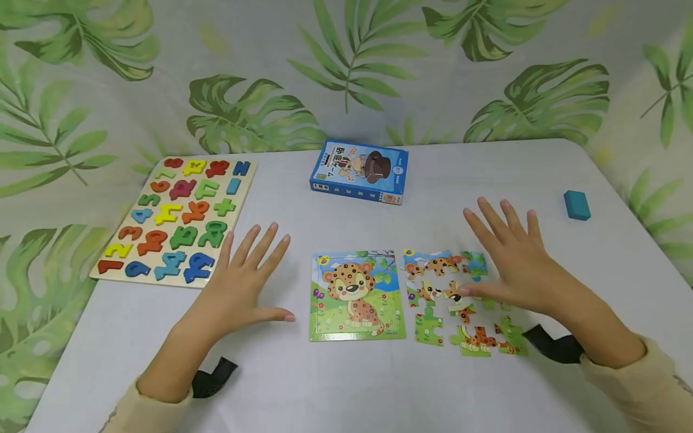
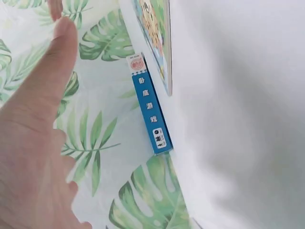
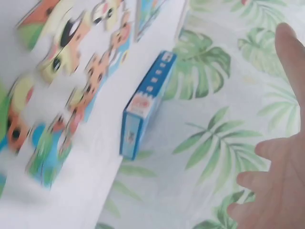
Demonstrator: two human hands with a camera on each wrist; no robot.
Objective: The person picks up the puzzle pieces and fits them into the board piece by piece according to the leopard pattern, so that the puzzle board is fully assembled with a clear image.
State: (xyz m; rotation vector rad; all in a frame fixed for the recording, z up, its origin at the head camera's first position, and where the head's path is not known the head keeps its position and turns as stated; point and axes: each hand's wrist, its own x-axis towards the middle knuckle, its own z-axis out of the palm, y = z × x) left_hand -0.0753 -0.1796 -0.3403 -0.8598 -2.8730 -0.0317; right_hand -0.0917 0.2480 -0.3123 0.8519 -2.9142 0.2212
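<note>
My left hand (image 1: 240,294) hovers with fingers spread, between the wooden number board (image 1: 121,225) and the leopard picture board (image 1: 354,297). It holds nothing, and in the left wrist view the thumb of that hand (image 2: 35,138) stands straight. Fingers also spread, my right hand (image 1: 520,270) is raised over the right edge of several loose jigsaw pieces (image 1: 430,331), hiding some of them from the head view. These pieces carry parts of a leopard picture and lie apart or overlapping. In the right wrist view the right hand (image 3: 281,176) is likewise without anything in it.
A blue game box (image 1: 357,171) lies flat at the table's back, before a leaf-print cloth (image 1: 346,72). One teal block (image 1: 577,205) sits far right on the white table (image 1: 346,391). Coloured numbers fill the wooden board at left.
</note>
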